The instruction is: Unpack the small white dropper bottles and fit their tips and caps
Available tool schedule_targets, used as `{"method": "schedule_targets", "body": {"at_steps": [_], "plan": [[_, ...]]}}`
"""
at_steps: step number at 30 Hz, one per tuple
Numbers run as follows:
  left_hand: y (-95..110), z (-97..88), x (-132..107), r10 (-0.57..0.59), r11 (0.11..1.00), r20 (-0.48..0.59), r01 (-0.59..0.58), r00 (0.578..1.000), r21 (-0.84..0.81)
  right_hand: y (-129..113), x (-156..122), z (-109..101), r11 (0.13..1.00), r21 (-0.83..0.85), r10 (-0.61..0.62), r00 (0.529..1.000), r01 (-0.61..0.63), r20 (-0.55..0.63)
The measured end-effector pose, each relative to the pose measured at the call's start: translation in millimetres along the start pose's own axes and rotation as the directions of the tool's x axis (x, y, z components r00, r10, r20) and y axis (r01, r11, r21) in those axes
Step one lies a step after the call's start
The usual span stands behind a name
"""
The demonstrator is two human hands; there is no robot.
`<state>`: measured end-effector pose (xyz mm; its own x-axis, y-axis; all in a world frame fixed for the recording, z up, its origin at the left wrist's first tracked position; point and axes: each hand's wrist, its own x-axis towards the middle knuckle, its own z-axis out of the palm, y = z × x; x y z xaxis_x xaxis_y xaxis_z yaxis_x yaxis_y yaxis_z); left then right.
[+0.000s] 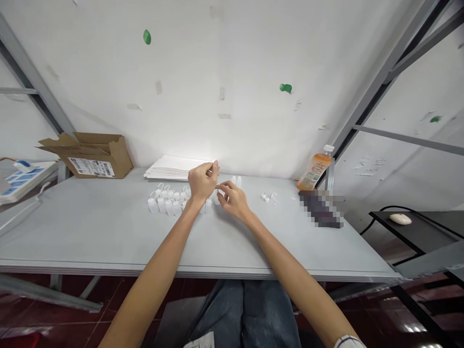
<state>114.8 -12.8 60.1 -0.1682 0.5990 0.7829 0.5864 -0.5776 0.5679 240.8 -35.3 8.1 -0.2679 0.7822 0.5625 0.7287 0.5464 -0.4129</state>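
My left hand (pixel 202 182) is raised a little over the grey table (pixel 90 227), fingers curled and pinched at the tips on something small I cannot make out. My right hand (pixel 232 198) sits just to its right, fingers also pinched together near the left fingertips. Below and left of the hands stands a cluster of several small white plastic caps with loops (pixel 167 200). Two or three more white caps (pixel 236 181) stand just behind my right hand.
A stack of white sheets (pixel 174 167) lies by the wall. An open cardboard box (pixel 92 155) sits far left. Small white loose pieces (pixel 269 197), an orange drink bottle (pixel 313 171) and a blurred dark object (pixel 321 209) lie right. A mouse (pixel 400 219) rests on a side desk.
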Motion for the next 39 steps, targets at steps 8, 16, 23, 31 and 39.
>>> {"method": "schedule_targets", "body": {"at_steps": [8, 16, 23, 31, 39], "plan": [[21.6, 10.8, -25.4, 0.2, 0.977, -0.124, -0.207, 0.972, -0.052, 18.8, 7.7, -13.2, 0.998, -0.013, 0.063, 0.993, -0.064, -0.103], [36.4, 35.9, -68.0, 0.49, 0.872, 0.059, -0.488, 0.87, -0.038, 64.7, -0.2, -51.5, 0.976, 0.093, 0.215, 0.951, -0.199, -0.224], [29.6, 48.3, -78.6, 0.35, 0.933, 0.206, -0.36, 0.914, 0.012, 62.5, -8.1, -64.5, 0.906, 0.325, 0.329, 0.934, -0.27, -0.141], [20.4, 48.9, -72.6, 0.002, 0.999, 0.455, -0.023, 0.89, 0.04, 50.4, -6.7, -59.2, 0.794, 0.513, 0.418, 0.906, -0.327, -0.068], [20.2, 48.0, -68.5, -0.077, 0.995, 0.481, 0.1, 0.873, -0.022, 52.3, -8.0, -54.6, 0.845, 0.424, 0.398, 0.913, -0.326, -0.091]]}}
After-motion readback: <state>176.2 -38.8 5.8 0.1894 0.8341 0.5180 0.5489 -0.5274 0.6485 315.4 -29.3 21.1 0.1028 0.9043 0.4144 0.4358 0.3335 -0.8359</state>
